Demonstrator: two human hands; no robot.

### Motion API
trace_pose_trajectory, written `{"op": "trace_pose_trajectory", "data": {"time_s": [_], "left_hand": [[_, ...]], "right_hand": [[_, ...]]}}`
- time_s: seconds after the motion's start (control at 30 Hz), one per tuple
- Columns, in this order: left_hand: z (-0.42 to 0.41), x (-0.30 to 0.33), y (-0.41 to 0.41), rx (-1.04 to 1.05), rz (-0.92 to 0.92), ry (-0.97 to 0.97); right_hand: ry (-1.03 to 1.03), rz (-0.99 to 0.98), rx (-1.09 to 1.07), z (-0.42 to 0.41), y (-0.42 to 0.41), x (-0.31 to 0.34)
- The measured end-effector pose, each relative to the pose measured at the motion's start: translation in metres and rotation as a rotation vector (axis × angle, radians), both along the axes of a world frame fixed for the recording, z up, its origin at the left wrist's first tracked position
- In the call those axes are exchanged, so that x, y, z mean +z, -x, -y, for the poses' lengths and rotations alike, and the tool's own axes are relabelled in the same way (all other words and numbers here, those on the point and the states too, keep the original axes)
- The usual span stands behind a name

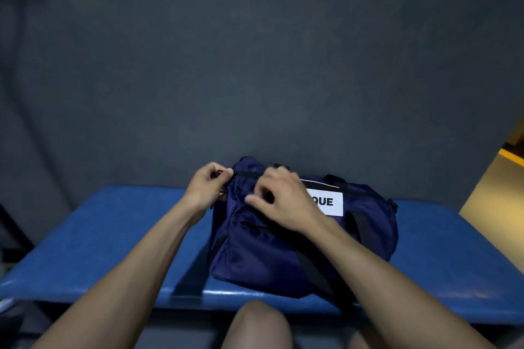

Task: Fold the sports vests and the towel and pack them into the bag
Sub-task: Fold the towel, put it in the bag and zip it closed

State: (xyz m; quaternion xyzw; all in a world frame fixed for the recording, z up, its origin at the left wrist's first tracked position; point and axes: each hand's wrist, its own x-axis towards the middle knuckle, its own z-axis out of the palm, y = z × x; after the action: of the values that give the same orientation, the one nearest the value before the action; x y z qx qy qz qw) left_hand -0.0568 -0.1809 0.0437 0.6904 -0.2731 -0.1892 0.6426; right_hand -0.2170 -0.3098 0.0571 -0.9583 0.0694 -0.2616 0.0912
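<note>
Left hand (208, 185) pinches bag (255, 258) end; right hand (283, 200) curls on top.

You can read only one piece of text: bold black capitals "QUE" on a white rectangular label (326, 201) sewn to the side of the navy bag (283, 258), just right of the frame's centre. Your right hand (283, 201) covers the label's left part, so any letters before "QUE" are hidden from you.
</note>
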Motion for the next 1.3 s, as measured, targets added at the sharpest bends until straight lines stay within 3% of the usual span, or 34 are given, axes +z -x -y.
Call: {"op": "trace_pose_trajectory", "data": {"time_s": [0.1, 0.47, 0.73, 0.97, 1.07, 1.3], "left_hand": [[-0.005, -0.002, -0.001, -0.005, -0.003, 0.073], [0.004, -0.01, -0.001, 0.088, -0.052, 0.162], [-0.007, -0.024, 0.012, -0.19, 0.021, -0.115], [-0.017, -0.021, 0.024, -0.41, 0.121, -0.146], [-0.02, -0.028, 0.02, -0.405, 0.134, -0.111], [-0.015, -0.037, 0.023, -0.326, -0.104, -0.025]], "right_hand": [[0.125, -0.168, 0.022, -0.018, -0.007, -0.004], [0.136, -0.234, 0.037, -0.015, -0.008, -0.028], [0.115, -0.292, 0.015, -0.017, -0.008, -0.026], [0.012, -0.28, 0.009, -0.014, 0.0, -0.027], [-0.068, -0.286, 0.011, -0.013, 0.0, -0.029], [-0.321, -0.318, 0.02, -0.01, -0.001, -0.022]]}}
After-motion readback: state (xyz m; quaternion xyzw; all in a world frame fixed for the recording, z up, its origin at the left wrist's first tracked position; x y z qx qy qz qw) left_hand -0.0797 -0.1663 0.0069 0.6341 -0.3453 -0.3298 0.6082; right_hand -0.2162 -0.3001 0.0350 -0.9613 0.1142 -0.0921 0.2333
